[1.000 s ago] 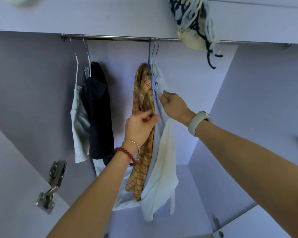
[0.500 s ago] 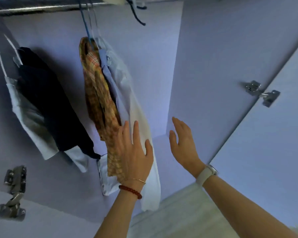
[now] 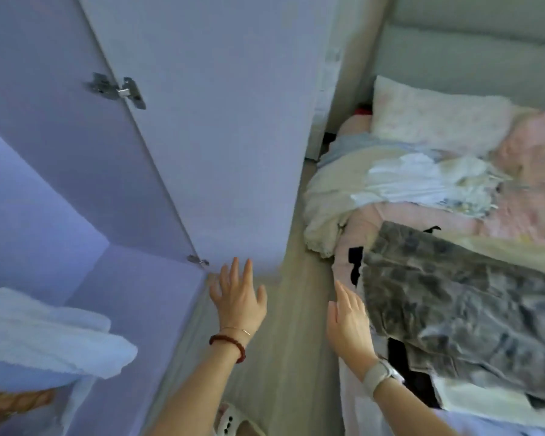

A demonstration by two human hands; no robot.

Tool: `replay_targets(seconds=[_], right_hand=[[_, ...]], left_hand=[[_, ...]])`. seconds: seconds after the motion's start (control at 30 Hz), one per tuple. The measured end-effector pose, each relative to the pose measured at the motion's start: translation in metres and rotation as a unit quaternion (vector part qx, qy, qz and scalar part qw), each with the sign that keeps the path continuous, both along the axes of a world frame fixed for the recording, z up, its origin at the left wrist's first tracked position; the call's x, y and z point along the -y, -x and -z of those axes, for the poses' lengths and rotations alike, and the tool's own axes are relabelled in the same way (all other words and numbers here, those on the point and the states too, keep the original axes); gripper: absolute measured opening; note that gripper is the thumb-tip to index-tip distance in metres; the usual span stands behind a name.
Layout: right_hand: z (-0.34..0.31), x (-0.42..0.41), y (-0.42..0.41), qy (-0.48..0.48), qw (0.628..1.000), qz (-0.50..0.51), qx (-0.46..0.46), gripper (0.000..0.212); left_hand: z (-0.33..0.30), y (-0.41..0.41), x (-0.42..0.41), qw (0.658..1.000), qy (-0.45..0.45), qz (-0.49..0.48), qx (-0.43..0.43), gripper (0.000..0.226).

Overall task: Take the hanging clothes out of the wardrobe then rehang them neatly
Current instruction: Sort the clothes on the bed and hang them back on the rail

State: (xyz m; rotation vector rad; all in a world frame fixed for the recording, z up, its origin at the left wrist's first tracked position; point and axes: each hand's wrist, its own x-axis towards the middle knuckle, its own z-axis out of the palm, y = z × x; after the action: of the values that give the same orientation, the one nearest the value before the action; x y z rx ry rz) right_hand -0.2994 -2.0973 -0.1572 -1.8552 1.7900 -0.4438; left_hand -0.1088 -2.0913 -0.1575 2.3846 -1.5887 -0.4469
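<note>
Two bare hands reach forward over the pale wood floor [image 3: 283, 357], fingers straight and spread, holding nothing. Left hand [image 3: 238, 298], above a red bead bracelet [image 3: 228, 341], lies near the bottom corner of the open wardrobe door [image 3: 221, 136]. Right hand [image 3: 348, 320], above a pale wristwatch [image 3: 379, 374], sits just beside a grey patterned garment [image 3: 463, 313] on the bed [image 3: 453, 121]. White clothes [image 3: 422, 180] are heaped farther up the bedding. At lower left, white fabric [image 3: 44, 335] shows blurred beside the lilac wardrobe interior [image 3: 38, 199]; the hanging rail is out of view.
</note>
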Motion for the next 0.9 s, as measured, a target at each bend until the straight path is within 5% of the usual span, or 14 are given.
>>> replay_targets(seconds=[0.27,0.6,0.77,0.9], right_hand=[[0.023,-0.091,0.233,-0.056,0.958,0.274,0.067,0.044],[0.074,-0.241,0.44,-0.1,0.815,0.563,0.094,0.041],[0.123,-0.283,0.51,-0.145,0.756,0.631,0.095,0.043],[0.165,-0.298,0.557,-0.147,0.743,0.649,0.074,0.035]], left_hand=[[-0.005,0.258,0.015,0.947,-0.009,0.319,0.038,0.055],[0.033,0.546,-0.058,0.759,-0.086,0.64,0.087,0.052],[0.079,0.637,-0.094,0.67,-0.107,0.724,0.123,0.051],[0.126,0.682,-0.106,0.618,-0.126,0.759,0.165,0.052]])
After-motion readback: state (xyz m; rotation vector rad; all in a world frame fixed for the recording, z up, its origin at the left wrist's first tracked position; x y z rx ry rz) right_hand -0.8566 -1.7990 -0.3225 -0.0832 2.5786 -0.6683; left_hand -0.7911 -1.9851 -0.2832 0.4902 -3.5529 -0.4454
